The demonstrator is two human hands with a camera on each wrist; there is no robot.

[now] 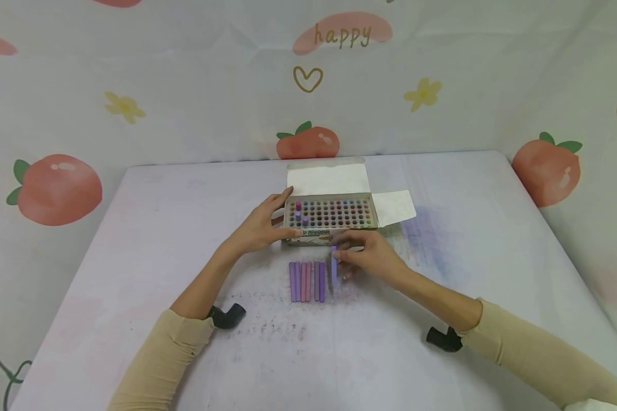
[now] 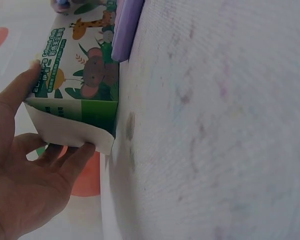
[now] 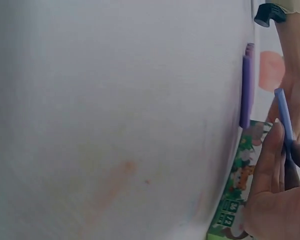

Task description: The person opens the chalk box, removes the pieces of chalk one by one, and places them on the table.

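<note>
The right hand pinches a lavender-blue chalk stick between thumb and fingers, just in front of the chalk box and to the right of a row of loose chalk sticks in purples and pinks on the bench. The left hand grips the box's left end, thumb on the printed front. Chalk like this is likely light, stiff and brittle, with a dry, dusty surface that may slip a little; a gentle pinch around the middle or upper part should suit it, since squeezing or side load could snap it. The box looks like thin card, light enough to shift, so its corner makes a sensible hold
</note>
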